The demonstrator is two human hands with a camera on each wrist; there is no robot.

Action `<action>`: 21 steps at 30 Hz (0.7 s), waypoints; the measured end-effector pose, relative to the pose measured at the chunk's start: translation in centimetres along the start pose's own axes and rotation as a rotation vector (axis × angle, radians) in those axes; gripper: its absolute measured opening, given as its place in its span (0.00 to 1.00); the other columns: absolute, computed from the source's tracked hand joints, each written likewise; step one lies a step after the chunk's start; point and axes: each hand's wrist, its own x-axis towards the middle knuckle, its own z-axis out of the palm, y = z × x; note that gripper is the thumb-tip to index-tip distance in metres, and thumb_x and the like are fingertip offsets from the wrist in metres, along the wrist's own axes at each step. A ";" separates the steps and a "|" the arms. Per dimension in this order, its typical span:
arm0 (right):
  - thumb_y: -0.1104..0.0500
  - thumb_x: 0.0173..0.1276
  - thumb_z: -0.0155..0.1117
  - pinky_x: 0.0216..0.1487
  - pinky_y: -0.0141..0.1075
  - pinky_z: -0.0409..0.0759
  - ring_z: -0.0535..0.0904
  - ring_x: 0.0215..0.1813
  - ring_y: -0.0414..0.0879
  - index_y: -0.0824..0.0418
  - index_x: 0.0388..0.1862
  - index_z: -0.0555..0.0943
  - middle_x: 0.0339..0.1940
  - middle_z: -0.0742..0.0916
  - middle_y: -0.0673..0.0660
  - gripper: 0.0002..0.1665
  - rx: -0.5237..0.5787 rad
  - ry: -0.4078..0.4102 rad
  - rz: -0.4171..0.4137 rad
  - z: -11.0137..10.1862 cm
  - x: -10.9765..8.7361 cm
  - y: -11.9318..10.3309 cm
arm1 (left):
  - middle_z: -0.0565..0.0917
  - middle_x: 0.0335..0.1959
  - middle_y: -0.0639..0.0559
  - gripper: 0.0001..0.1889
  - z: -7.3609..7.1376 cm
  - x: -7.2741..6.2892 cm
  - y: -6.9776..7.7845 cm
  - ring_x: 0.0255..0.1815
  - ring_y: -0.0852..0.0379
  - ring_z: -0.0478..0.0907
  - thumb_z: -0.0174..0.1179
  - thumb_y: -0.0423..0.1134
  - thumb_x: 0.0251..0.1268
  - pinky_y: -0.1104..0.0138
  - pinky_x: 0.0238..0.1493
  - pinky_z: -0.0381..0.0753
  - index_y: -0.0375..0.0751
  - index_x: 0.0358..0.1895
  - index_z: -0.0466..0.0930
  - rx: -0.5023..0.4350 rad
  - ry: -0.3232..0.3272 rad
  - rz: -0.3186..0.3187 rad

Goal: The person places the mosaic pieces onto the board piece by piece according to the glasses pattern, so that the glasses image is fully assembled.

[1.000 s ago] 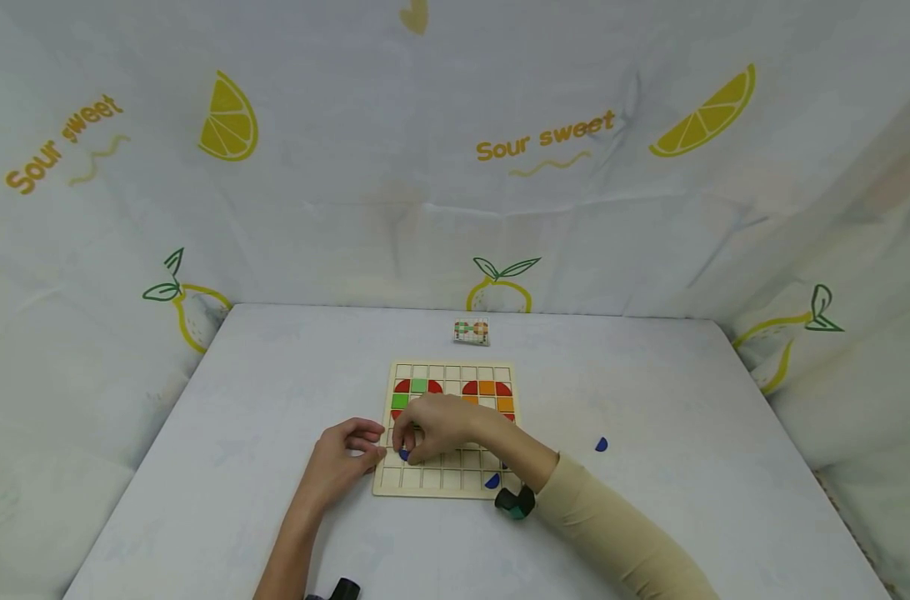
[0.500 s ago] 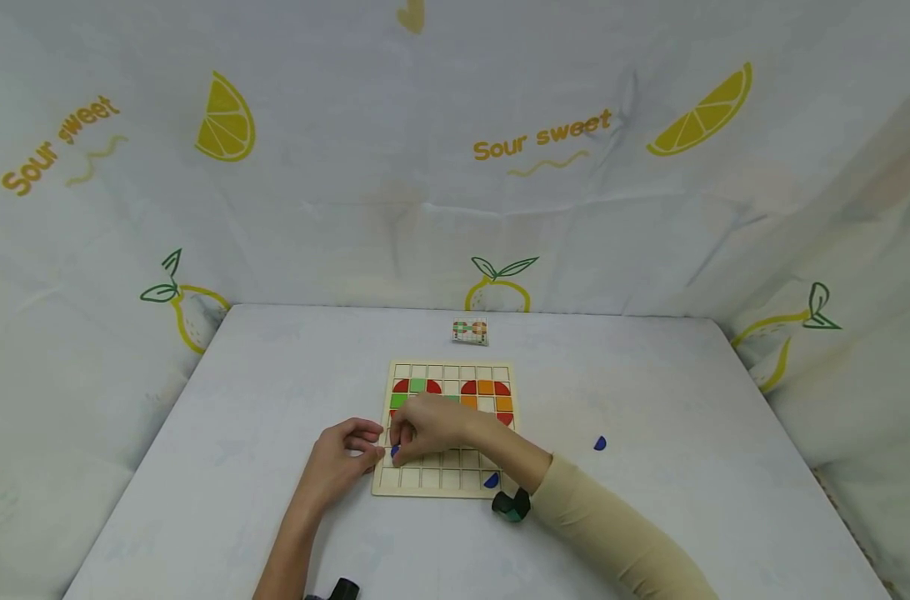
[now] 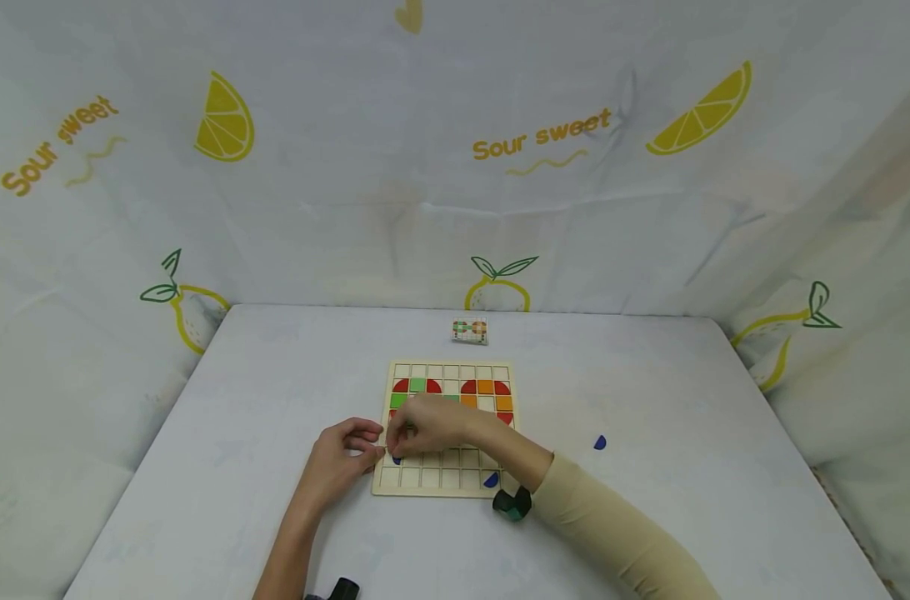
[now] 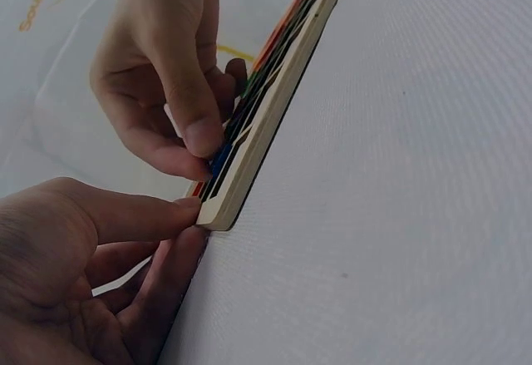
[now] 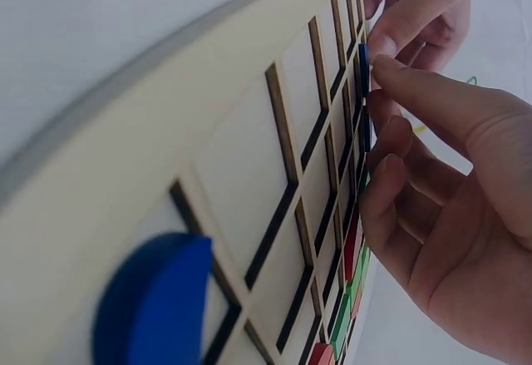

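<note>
A pale wooden grid board (image 3: 432, 478) lies on the table. My left hand (image 3: 335, 467) holds its left edge; in the left wrist view the thumb (image 4: 150, 218) presses on the rim near a corner, fingers low at its side. My right hand (image 3: 431, 422) reaches across the board and pinches a small blue rounded piece (image 3: 397, 461) at the left column of cells. Seen from the right wrist, thumb and fingertips meet at that blue piece (image 5: 364, 70), on the grid's far side. Part of the piece is hidden by the fingers.
Red, green and orange pieces (image 3: 486, 387) fill cells in the board's upper rows, partly behind the right hand. Another blue piece (image 3: 492, 480) sits at the board's lower right, and one more blue piece (image 3: 600, 442) lies on the table. A small patterned card (image 3: 470, 331) stands behind.
The right hand has shifted slightly left with the blue piece, which now shows lower, at a left-column cell. The left hand stays at the board's edge.
</note>
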 end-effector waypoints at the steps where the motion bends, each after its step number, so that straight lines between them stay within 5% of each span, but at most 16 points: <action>1: 0.59 0.77 0.72 0.38 0.23 0.74 0.75 0.33 0.31 0.54 0.40 0.92 0.31 0.88 0.43 0.05 -0.002 -0.009 0.004 0.0 0.0 -0.1 | 0.89 0.44 0.44 0.15 0.0 0.0 0.0 0.40 0.57 0.85 0.73 0.28 0.64 0.72 0.35 0.85 0.36 0.53 0.88 0.000 0.000 0.002; 11: 0.62 0.77 0.71 0.40 0.23 0.75 0.74 0.33 0.32 0.55 0.42 0.92 0.34 0.89 0.46 0.05 0.000 -0.008 -0.001 -0.4 -0.9 -0.5 | 0.88 0.44 0.44 0.15 0.0 -0.3 0.1 0.41 0.56 0.84 0.73 0.28 0.64 0.73 0.35 0.85 0.36 0.53 0.87 0.013 -0.002 -0.011; 21: 0.56 0.77 0.72 0.40 0.27 0.79 0.78 0.34 0.35 0.56 0.46 0.92 0.38 0.91 0.45 0.06 0.055 0.114 0.013 -2.8 -5.7 0.5 | 0.88 0.45 0.44 0.16 0.1 -0.4 0.4 0.41 0.56 0.83 0.74 0.29 0.65 0.71 0.37 0.86 0.35 0.54 0.87 0.010 0.012 -0.020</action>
